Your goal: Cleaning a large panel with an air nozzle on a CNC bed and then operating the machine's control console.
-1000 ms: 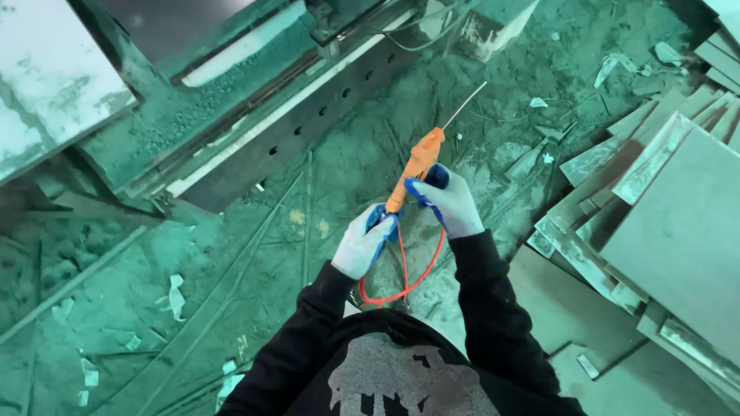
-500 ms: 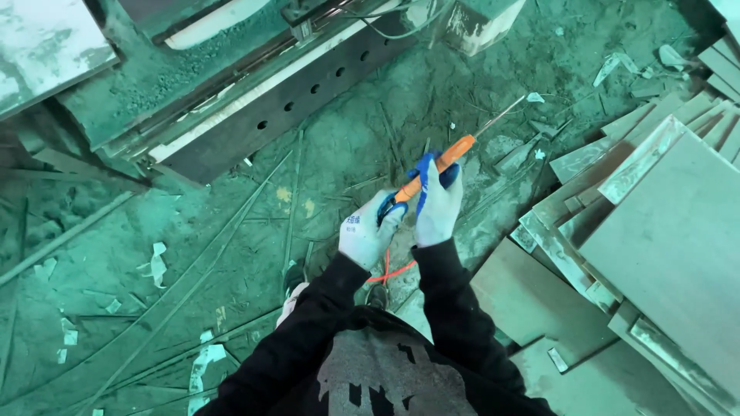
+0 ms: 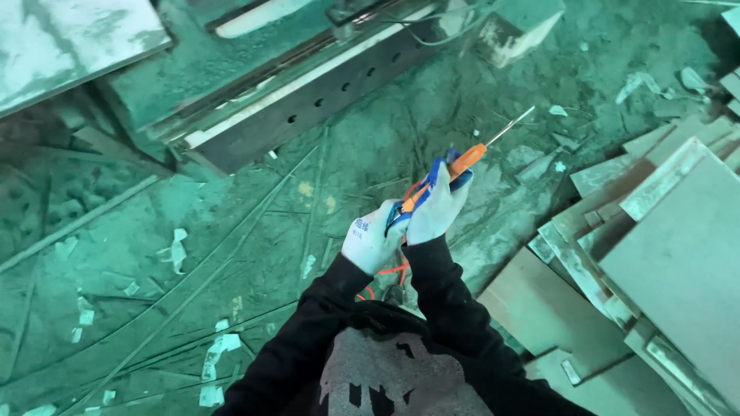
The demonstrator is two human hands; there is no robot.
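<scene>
Both my hands wear white gloves with blue palms. My right hand (image 3: 438, 206) is closed around the orange handle of a long tool (image 3: 469, 158) whose thin metal nozzle points up and to the right. My left hand (image 3: 371, 240) grips the tool's lower end just below the right hand. An orange hose (image 3: 385, 273) runs down from the tool between my black sleeves. The tool is held above a dusty, wet floor.
A stack of cut stone slabs (image 3: 671, 246) lies at the right. A long metal machine beam with holes (image 3: 308, 96) crosses the upper middle, with a grey slab (image 3: 62, 38) at upper left. Thin strips and small chips litter the floor (image 3: 193, 254).
The tool has tilted further to the right and flatter. My hands have closed up along its handle, and the view has shifted slightly.
</scene>
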